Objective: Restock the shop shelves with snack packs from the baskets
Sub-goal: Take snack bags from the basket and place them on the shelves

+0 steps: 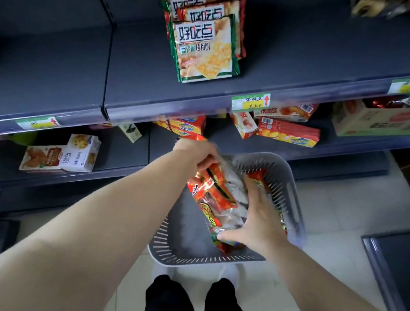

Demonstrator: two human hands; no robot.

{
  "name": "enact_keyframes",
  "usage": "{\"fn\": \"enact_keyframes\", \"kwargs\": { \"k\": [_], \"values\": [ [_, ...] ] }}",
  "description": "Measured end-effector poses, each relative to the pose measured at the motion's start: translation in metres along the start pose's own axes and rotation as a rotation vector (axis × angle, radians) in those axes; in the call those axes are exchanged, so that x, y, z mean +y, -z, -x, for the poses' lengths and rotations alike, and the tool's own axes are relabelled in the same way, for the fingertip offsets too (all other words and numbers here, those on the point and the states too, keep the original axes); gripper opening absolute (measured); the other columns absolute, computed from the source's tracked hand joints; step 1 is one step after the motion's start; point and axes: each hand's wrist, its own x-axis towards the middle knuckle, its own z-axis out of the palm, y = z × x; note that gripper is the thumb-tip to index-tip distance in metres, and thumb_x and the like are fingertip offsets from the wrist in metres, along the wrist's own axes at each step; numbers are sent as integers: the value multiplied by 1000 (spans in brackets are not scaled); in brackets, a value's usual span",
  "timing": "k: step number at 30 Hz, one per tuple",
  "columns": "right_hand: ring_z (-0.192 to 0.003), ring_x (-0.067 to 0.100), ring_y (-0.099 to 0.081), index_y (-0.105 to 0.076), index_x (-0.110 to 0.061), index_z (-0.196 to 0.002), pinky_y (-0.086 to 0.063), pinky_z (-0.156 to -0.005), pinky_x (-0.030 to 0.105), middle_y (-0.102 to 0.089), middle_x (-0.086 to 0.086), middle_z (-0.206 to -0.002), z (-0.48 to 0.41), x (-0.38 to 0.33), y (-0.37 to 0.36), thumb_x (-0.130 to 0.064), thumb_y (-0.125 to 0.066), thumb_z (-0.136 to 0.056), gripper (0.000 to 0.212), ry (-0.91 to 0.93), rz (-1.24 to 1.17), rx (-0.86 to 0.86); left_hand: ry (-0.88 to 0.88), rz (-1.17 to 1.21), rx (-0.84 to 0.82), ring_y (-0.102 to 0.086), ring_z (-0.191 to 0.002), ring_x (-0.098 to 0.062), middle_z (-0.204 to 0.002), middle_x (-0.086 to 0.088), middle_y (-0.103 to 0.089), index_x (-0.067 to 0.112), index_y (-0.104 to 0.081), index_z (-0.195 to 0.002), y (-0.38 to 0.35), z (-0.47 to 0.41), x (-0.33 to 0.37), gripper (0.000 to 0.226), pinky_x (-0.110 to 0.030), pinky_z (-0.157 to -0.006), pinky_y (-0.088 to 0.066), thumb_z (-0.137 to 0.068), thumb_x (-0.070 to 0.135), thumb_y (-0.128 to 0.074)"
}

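Snack packs (pixel 220 202), red and clear-wrapped, lie heaped in the grey slotted basket (pixel 207 259), which stands on the tiled floor (pixel 340 206) at the lower centre of the frame. I see the left hand (pixel 198 154) at the upper end of the heap, its fingers curled round the top edge of one red pack (pixel 215 177). The right hand (pixel 261 220) lies on the right side of the heap. Its fingers are spread and almost straight and its thumb is stretched out, so it presses the packs without closing on them. In the upper centre a row of cracker packs (pixel 206 48) stands on the dark shelf (pixel 144 76), above a green price label (pixel 250 101).
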Motion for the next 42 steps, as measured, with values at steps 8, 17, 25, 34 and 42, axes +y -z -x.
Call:
{"fn": "enact_keyframes", "kwargs": {
  "k": [8,17,25,34,42],
  "values": [
    [-81,22,-62,-59,-16,-98,-47,-74,34,-68,0,-84,4,1,34,-23,-80,-76,31,-282,-758,282,-183,250,-14,-59,-52,-11,-65,-4,-63,8,-61,-91,1,17,7,6,-38,-66,-60,-92,3,-58],
    [-85,37,-69,-68,-18,-105,-56,-79,46,-73,20,-100,27,-19,39,-30,-64,-81,27,-570,-1177,81,-183,45,-73,-66,-75,-19,-89,-5,-72,11,-67,-104,58,24,-53,45,-31,-71,-51,-85,52,-70],
    [-93,41,-69,-64,-15,-113,-50,-90,56,-72,19,-103,61,-45,27,-44,-66,-69,53,-631,-1113,102,-187,-28,-219,-68,-101,-24,-106,-4,-73,18,-64,-116,102,48,-90,75,-46,-97,-49,-66,74,-70],
    [-112,20,-58,-55,-32,-124,-42,-105,46,-61,-7,-126,69,-106,30,-62,-89,-48,88,-375,-730,48,-369,95,15,-65,-96,-17,-118,-1,-64,9,-49,-127,126,56,-98,81,-34,-82,-53,-69,53,-83],
    [-92,0,-58,-56,-22,-129,-47,-77,22,-61,-11,-116,72,-170,49,-30,-82,-75,60,26,-186,28,-661,-354,-344,-57,-124,-22,-137,2,-56,22,-40,-147,145,101,-80,119,-46,-108,-45,-45,44,-97]
  ]
}}
